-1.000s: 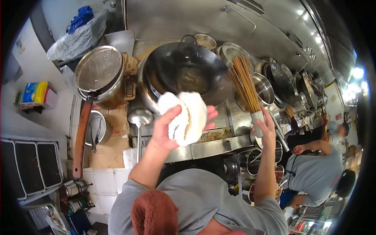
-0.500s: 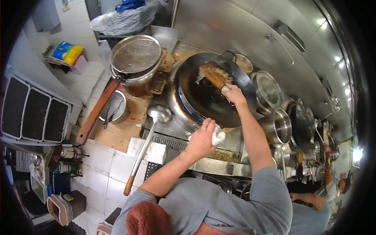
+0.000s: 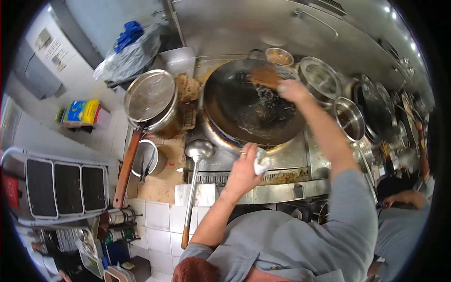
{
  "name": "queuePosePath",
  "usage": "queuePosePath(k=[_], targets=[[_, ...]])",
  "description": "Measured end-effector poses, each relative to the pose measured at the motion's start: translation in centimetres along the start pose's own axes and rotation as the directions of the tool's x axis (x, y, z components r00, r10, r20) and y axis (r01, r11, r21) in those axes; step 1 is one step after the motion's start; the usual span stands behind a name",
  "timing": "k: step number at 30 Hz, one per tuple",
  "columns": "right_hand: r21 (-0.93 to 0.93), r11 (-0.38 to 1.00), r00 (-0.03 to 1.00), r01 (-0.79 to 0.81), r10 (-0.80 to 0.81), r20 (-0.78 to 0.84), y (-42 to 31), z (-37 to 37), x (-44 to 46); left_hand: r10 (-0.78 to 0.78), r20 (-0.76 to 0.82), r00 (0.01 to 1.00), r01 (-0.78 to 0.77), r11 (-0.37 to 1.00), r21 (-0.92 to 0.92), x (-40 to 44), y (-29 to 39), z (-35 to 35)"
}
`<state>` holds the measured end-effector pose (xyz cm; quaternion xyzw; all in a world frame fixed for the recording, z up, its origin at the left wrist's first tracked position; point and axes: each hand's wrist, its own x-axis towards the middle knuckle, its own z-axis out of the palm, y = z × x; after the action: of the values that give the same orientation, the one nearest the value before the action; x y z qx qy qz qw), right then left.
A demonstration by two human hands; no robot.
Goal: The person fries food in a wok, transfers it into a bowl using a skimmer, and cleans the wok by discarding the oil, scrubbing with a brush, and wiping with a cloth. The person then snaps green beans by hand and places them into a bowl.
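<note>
A large black wok [image 3: 230, 103] sits over the burner, with dark wet liquid and splashes on its inner surface. My right hand [image 3: 293, 90] grips a bamboo wok brush [image 3: 266, 76], blurred by motion, against the far right inside of the wok. At the near rim, my left hand [image 3: 242, 169] is closed around a white cloth [image 3: 261, 162]. Whether a wok handle lies inside that cloth cannot be seen. A long-handled ladle [image 3: 200, 149] rests left of the wok, its wooden handle end towards me.
On the left stand a pot topped by a wire strainer [image 3: 150, 96] and a small metal pot [image 3: 149, 160] with utensils. To the right are a colander [image 3: 321, 80], a steel pot [image 3: 349, 120] and more pans. A co-worker [image 3: 404, 221] stands at far right.
My right hand has swept the brush to the right across the wok, and splashing liquid now shows there. My left hand stays at the near rim. The camera view has turned.
</note>
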<state>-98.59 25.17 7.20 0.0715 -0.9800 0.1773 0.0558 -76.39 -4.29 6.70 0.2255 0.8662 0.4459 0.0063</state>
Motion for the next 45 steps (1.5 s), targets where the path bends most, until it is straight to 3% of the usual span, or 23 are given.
queuePosePath(k=[1,4,6,8,12,14,16,18,22,24,25,26,28,30,33,34,36,37,38,40,42,44,45], targets=[[-0.034,0.996,0.989,-0.080,0.084,0.119,-2.3,3.0,0.9,-0.022,0.019,1.000,0.022,0.999,-0.024,0.0,-0.3,0.0],[0.225,0.921,0.924,-0.319,0.249,0.288,-9.6,3.5,-4.3,0.028,0.039,0.999,-0.028,1.000,0.004,0.1,-0.2,-0.7],[0.149,0.989,0.949,0.002,-0.048,0.311,-5.4,3.0,-6.6,0.014,0.068,0.998,-0.014,1.000,-0.003,0.3,-0.4,-0.8],[0.027,1.000,0.862,0.011,-0.023,0.507,-3.9,-2.7,-8.4,0.043,0.055,0.998,-0.042,0.999,-0.017,0.4,-0.6,-0.9],[-0.306,0.951,0.839,0.047,0.129,0.529,-0.2,-8.7,-4.3,0.043,0.036,0.998,-0.042,0.999,-0.033,0.6,-0.3,-1.0],[-0.335,0.940,0.980,0.054,0.014,0.198,0.8,-4.7,-0.3,0.033,0.046,0.998,-0.032,0.999,-0.017,0.5,-0.3,-1.1],[-0.112,0.993,1.000,-0.024,0.022,-0.022,-1.9,1.1,-0.1,0.018,0.044,0.999,-0.018,1.000,-0.005,0.8,0.0,-0.8],[0.074,0.993,0.995,-0.091,0.086,0.058,-5.9,6.2,-1.4,-0.005,0.077,0.997,0.006,1.000,-0.016,1.0,0.3,-0.8],[0.252,0.961,0.991,-0.116,0.094,0.099,-3.8,4.6,-2.1,0.015,0.089,0.996,-0.011,0.999,-0.036,0.8,-0.3,-1.1],[0.560,0.710,0.902,-0.426,0.379,0.206,-5.1,4.5,-1.4,0.078,0.054,0.995,-0.075,0.996,-0.051,0.9,-0.7,-1.0],[0.700,0.578,0.904,-0.419,0.341,0.260,-6.3,5.6,-1.3,0.050,0.057,0.997,-0.047,0.997,-0.056,0.9,-1.0,-0.8],[0.660,0.650,0.922,-0.376,0.333,0.198,-7.8,7.1,-1.4,0.043,0.062,0.997,-0.039,0.998,-0.052,0.9,-1.0,-0.8],[0.570,0.705,0.904,-0.422,0.285,0.318,-10.7,6.9,-3.1,0.039,0.054,0.998,-0.036,0.997,-0.065,0.9,-1.0,-0.7],[0.534,0.806,0.925,-0.254,0.040,0.379,-10.6,4.6,-5.8,0.022,0.071,0.997,-0.018,0.998,-0.053,0.6,-0.8,-0.8],[0.367,0.927,0.796,-0.082,-0.160,0.583,-7.9,-2.4,-10.0,0.092,0.017,0.996,-0.092,0.996,-0.019,0.1,-0.5,-0.6],[0.252,0.964,0.733,-0.089,-0.108,0.672,-6.9,-5.6,-10.9,0.087,0.012,0.996,-0.087,0.996,-0.017,-0.7,-0.9,-0.2],[-0.025,0.999,0.730,0.025,-0.001,0.683,-3.3,-9.7,-11.4,0.063,-0.245,0.967,-0.122,0.965,-0.233,-3.0,-2.5,1.1],[-0.157,0.975,0.775,0.158,-0.024,0.631,-0.8,-11.1,-11.2,-0.232,-0.145,0.962,0.085,0.758,-0.646,-4.5,-3.0,2.2],[-0.291,0.917,0.813,0.273,-0.058,0.580,1.0,-12.3,-10.7,-0.234,-0.143,0.962,0.090,0.762,-0.641,-4.9,-3.5,2.6],[-0.466,0.880,0.832,0.096,0.186,0.522,-0.2,-14.5,-8.6,-0.451,0.129,0.883,0.202,0.117,-0.972,-5.2,-4.4,3.4],[-0.420,0.900,0.990,0.120,-0.077,0.118,4.3,-8.9,-5.3,-0.489,0.166,0.857,0.246,0.104,-0.964,-3.2,-4.1,3.6],[-0.306,0.949,0.995,0.080,-0.056,0.087,3.3,-3.0,-1.5,-0.367,0.399,0.840,0.384,-0.116,-0.916,-0.4,-2.7,2.2],[-0.167,0.986,0.993,0.012,0.007,0.114,0.3,-1.1,-1.2,-0.405,0.403,0.820,0.431,-0.026,-0.902,0.8,-2.6,2.2]])
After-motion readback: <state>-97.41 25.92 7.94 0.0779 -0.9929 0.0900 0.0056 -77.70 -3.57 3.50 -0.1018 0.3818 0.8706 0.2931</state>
